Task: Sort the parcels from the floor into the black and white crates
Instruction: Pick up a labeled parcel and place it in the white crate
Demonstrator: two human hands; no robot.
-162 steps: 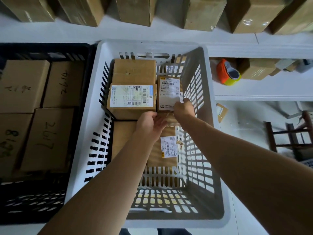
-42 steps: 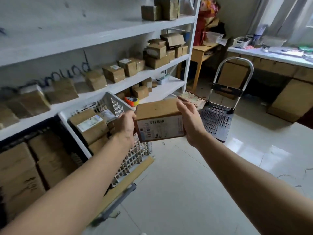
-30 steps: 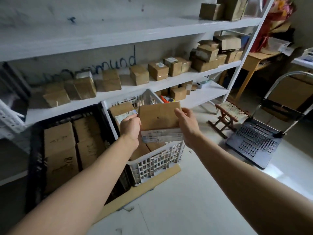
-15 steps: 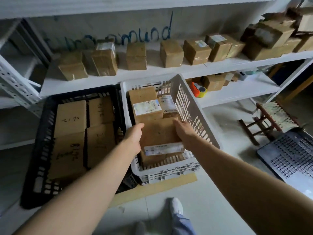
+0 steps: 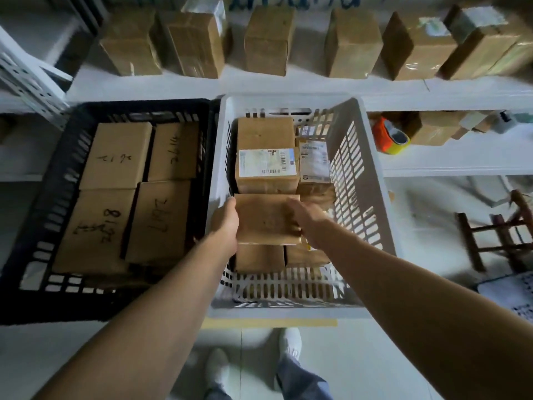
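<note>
I hold a brown cardboard parcel (image 5: 264, 219) inside the white crate (image 5: 372, 180), low over other parcels. My left hand (image 5: 225, 223) grips its left side and my right hand (image 5: 307, 222) grips its right side. Behind it in the white crate lie a labelled parcel (image 5: 266, 157) and a narrow labelled parcel (image 5: 313, 161). The black crate (image 5: 43, 197) on the left holds several brown parcels with handwritten numbers (image 5: 115, 157).
A white shelf (image 5: 288, 82) behind the crates carries a row of brown boxes (image 5: 268, 41). An orange tape roll (image 5: 389, 137) sits on the lower shelf at right. A wooden stool (image 5: 496, 229) stands on the floor to the right. My feet (image 5: 290, 345) are below the white crate.
I turned from the room back to the crates, carried the parcel over the white crate and lowered it inside onto the parcels there. The view now looks almost straight down.
</note>
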